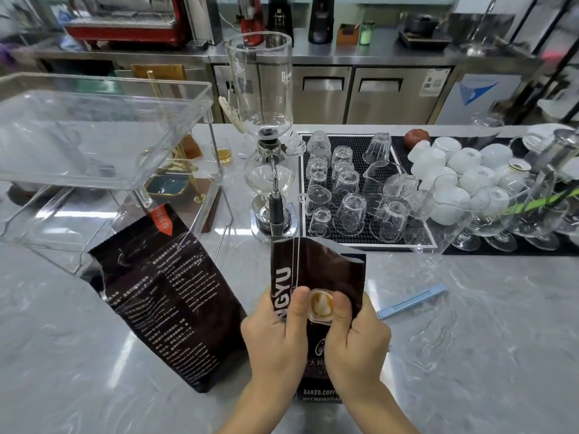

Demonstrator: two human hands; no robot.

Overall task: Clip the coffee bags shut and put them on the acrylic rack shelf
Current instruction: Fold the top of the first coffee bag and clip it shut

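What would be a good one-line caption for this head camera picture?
Both hands grip an open coffee bag on the marble counter, blue clip waiting alongside.

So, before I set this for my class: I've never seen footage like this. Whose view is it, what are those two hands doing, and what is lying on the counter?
There is one picture, from a camera worn on a person's head, looking down at their own bare hands; no robot. The left hand and right hand together grip an upright dark coffee bag, its top unclipped. A second coffee bag lies beside it on the grey marble counter. A blue bag clip lies to the right, untouched. The clear acrylic rack stands at the left; a glass siphon brewer and upturned glasses sit behind.
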